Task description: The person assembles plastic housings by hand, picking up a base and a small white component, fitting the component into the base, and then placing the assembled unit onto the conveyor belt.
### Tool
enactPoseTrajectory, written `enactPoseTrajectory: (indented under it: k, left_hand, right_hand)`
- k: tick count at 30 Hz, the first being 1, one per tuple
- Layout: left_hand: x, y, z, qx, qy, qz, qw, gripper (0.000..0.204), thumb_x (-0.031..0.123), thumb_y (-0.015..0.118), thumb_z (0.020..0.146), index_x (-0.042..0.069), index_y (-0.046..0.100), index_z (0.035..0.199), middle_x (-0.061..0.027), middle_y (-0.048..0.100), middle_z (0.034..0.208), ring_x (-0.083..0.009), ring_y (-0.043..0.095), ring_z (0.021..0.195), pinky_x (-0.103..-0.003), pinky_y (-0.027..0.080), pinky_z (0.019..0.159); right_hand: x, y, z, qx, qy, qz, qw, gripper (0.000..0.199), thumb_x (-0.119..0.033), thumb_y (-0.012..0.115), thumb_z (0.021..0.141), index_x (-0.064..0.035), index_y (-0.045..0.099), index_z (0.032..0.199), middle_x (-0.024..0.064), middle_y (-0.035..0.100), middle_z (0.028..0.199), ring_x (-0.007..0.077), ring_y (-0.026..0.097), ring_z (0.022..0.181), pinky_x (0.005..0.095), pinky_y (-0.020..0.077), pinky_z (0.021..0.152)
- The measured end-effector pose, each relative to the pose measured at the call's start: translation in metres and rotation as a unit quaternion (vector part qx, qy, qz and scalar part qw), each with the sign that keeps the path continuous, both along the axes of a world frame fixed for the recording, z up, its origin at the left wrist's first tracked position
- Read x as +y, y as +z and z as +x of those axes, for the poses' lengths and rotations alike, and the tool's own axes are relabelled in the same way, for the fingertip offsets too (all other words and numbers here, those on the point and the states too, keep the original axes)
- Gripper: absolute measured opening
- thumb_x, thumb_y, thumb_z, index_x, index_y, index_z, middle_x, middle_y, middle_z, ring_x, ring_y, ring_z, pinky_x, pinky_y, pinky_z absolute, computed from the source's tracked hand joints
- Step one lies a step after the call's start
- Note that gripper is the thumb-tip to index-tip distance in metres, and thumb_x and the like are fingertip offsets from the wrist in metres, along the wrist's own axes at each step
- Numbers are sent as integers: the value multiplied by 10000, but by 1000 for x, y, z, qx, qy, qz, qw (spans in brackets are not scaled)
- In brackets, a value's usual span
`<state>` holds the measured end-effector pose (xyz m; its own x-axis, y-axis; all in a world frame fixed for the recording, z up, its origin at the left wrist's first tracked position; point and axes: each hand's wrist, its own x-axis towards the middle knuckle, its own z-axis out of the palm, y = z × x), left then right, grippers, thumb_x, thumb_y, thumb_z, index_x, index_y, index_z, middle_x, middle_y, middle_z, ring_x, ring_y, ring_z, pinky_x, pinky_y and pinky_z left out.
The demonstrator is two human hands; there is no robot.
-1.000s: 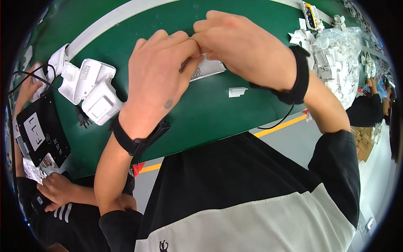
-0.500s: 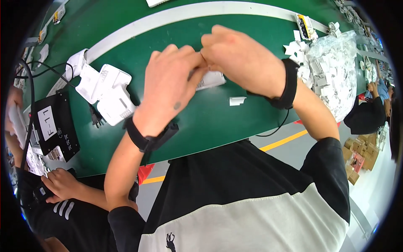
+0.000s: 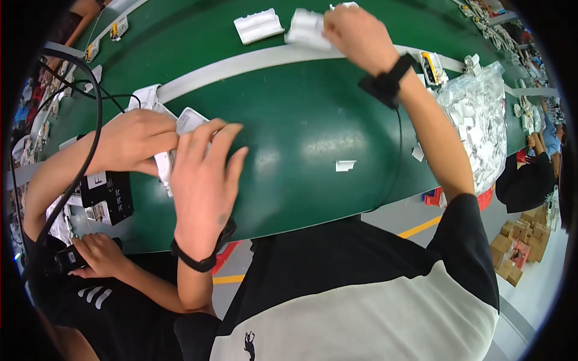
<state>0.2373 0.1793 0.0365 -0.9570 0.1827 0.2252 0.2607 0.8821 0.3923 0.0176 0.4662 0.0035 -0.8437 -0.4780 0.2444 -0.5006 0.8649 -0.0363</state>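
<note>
My right hand (image 3: 359, 37) reaches over the far white rail, its fingers closed on the edge of a white plastic housing (image 3: 307, 29), slightly blurred. A similar white housing (image 3: 257, 26) lies to its left. My left hand (image 3: 205, 174) is at the left of the bench, fingers spread, over white plastic casings (image 3: 191, 119) that it partly hides. A co-worker's hand (image 3: 135, 141) grips the same casings from the left. A small white plastic piece (image 3: 345, 165) lies on the green bench (image 3: 289, 198) between my arms. Black bands circle both my wrists.
A clear bag (image 3: 475, 123) of white plastic pieces sits at the right edge, with a yellow-and-black part (image 3: 432, 67) behind it. Black cables (image 3: 96, 84) loop at the left above a black panel (image 3: 117, 195). The co-worker's other hand (image 3: 99, 256) holds a black device.
My right hand has moved from the middle to beyond the rail with a white housing. My left hand has gone left to the casings and spread its fingers. A co-worker's hand has reached in.
</note>
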Motion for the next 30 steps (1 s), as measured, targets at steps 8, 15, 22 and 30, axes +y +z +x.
enactPoseTrajectory:
  k: [8, 15, 22, 30]
  left_hand:
    - [-24, -33, 70, 52, 112, -151, 981, 363, 21, 771, 916, 79, 737, 1273, -144, 646, 1318, -354, 610, 1222, -479, 502, 1045]
    - [-21, -53, 39, 49, 99, -26, 994, 362, -11, 765, 913, 70, 738, 1265, -132, 671, 1258, -353, 612, 1194, -465, 499, 1026]
    - [-19, -15, 1, 82, 7, 38, 996, 308, 65, 778, 922, 65, 739, 1228, -108, 704, 1154, -340, 650, 1070, -447, 519, 937]
    - [-26, -19, -57, -49, -10, -89, 995, 207, 158, 740, 964, 39, 715, 1132, -116, 749, 1033, -325, 711, 899, -440, 544, 757]
  right_hand:
    - [14, 30, 108, -244, 158, -125, 949, 331, -222, 803, 932, -58, 700, 1201, 122, 660, 1018, 339, 668, 1003, 446, 537, 846]
    - [24, 15, 186, -287, 147, -87, 943, 148, -89, 747, 928, -61, 674, 1053, 92, 634, 997, 345, 635, 936, 447, 523, 827]
    - [31, -1, 173, -208, 93, -136, 964, 74, -62, 711, 954, -57, 658, 1005, 99, 623, 981, 340, 630, 915, 448, 517, 813]
    - [26, -9, 173, -192, 96, -171, 961, 57, -74, 708, 968, -57, 658, 990, 94, 620, 965, 334, 632, 914, 439, 519, 807]
